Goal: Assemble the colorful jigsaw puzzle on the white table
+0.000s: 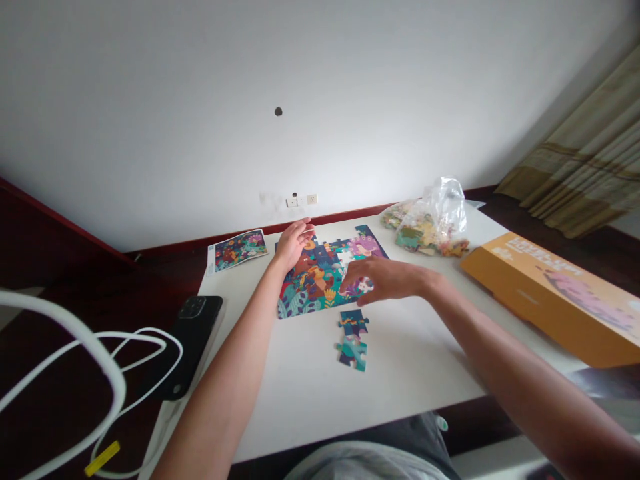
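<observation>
A partly joined jigsaw puzzle [313, 283] with colourful animals and plants lies on the white table, with gaps along its far side and to the right of its middle. My left hand [295, 243] rests at the puzzle's far left edge, fingers stretched out and holding nothing. Over the right part of the puzzle hovers my right hand [377, 278], its fingers bent and the thumb apart, with no piece visible between them. It hides some of the picture beneath. Nearer to me lie a few loose puzzle pieces [353, 323], close together in a short column.
A printed picture sheet [240, 250] lies at the far left. Clear plastic bags of puzzle pieces [427, 223] sit at the far right, beside an orange box [555, 287]. A black phone [193, 340] lies at the left table edge, near a looped white cable [117, 387].
</observation>
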Demonstrator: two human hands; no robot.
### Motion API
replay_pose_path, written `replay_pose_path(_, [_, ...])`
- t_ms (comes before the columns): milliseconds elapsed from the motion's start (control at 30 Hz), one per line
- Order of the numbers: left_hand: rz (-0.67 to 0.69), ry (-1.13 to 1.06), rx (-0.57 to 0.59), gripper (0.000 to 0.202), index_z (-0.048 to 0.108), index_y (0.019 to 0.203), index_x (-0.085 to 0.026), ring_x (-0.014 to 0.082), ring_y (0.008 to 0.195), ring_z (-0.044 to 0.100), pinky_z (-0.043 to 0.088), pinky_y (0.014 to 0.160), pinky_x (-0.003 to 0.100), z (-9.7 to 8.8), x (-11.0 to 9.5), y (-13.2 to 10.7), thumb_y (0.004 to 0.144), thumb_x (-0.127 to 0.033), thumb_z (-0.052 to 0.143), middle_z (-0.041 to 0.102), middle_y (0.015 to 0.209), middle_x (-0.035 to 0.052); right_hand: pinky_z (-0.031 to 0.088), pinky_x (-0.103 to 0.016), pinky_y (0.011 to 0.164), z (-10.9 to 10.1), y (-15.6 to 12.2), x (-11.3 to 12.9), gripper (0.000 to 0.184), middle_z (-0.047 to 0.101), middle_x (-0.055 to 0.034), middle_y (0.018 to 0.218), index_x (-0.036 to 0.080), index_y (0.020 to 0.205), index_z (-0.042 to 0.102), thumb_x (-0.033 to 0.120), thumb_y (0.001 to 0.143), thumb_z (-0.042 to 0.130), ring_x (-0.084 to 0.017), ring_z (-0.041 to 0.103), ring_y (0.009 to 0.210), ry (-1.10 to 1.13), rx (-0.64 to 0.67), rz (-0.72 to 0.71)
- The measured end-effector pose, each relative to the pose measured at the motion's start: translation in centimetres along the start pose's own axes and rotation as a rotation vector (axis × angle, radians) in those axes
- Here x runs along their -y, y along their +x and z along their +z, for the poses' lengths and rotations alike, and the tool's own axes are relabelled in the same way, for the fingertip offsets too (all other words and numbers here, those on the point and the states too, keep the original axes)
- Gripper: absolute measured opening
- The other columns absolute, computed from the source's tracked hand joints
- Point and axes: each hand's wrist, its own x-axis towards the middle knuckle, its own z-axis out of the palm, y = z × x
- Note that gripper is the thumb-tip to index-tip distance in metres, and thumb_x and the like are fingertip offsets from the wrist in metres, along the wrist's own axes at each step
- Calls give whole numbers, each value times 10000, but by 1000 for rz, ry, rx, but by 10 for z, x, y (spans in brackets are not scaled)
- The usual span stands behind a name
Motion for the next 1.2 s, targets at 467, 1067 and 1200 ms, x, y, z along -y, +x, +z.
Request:
replay_pose_path(467, [-152, -397, -60, 209, 748, 1093, -205, 171, 954, 683, 513, 995, 333, -5, -12, -4, 912, -300, 706, 716, 1032, 65, 461, -306, 811, 20, 11, 18, 395, 703, -44, 1079, 271, 1203, 736, 268, 811, 779, -214, 623, 948, 21, 184, 4])
replay_pose_path(1067, [-154, -493, -58, 225, 742, 1096, -182, 178, 908, 686, 554, 877, 317, -6, -15, -8, 947, -331, 663, 713, 1006, 76, 440, -313, 841, 12, 2, 20, 605, 649, -32, 1012, 297, 1347, 676, 168, 767, 792, -218, 608, 946, 11, 274, 32])
replay_pose_path(1200, [-155, -488, -60, 217, 739, 1093, -194, 175, 908, 686, 551, 885, 315, -5, -15, -8, 939, -329, 667, 713, 1006, 73, 427, -307, 808, 13, 3, 22, 611, 642, -8, 938, 308, 1344, 659, 166, 765, 789, -210, 611, 901, 21, 284, 77])
